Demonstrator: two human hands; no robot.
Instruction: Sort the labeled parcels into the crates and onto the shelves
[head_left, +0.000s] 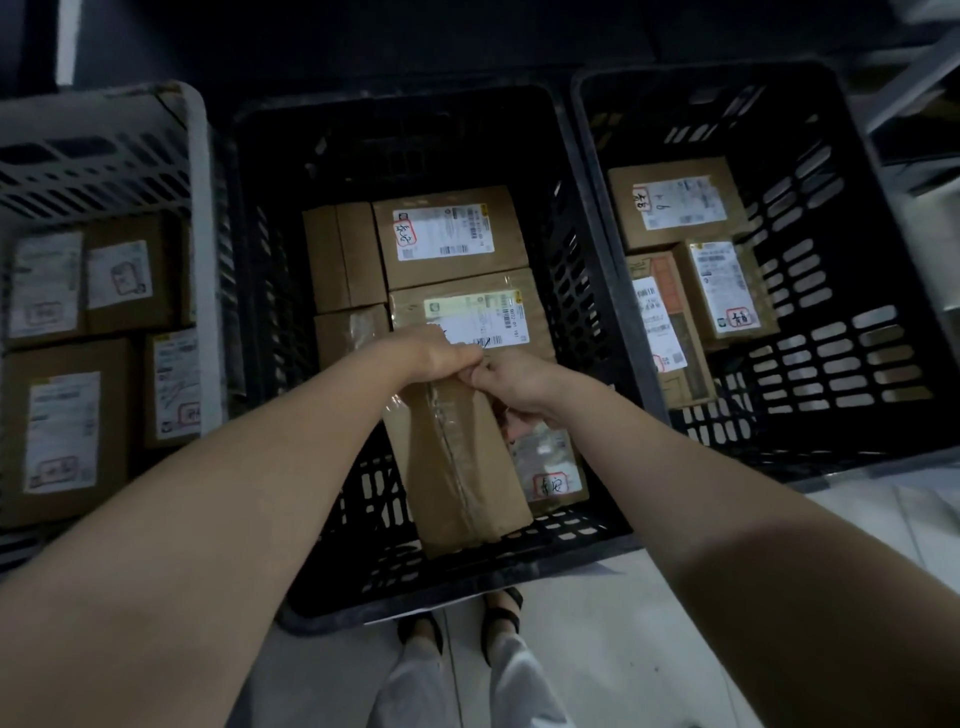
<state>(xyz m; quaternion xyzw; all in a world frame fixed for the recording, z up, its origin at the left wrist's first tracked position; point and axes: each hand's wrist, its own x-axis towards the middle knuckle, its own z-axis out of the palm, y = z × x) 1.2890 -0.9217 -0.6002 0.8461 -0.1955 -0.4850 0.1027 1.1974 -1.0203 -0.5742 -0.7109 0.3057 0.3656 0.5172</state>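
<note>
Both my hands reach down into the middle black crate (587, 291). My left hand (441, 356) and my right hand (511, 382) grip the far end of a long brown taped cardboard parcel (460, 462), which lies tilted over the crate's near part. Beneath it sits a parcel with a red-marked label (553, 467). Further in lie a labeled parcel (467, 312), another labeled parcel (449, 234) and two plain brown boxes (343, 254).
A grey crate (200, 208) at the left holds several labeled parcels. A black crate (831, 260) at the right holds three labeled parcels. A metal shelf frame (914, 83) stands at the upper right. My feet (462, 618) stand on a pale floor before the middle crate.
</note>
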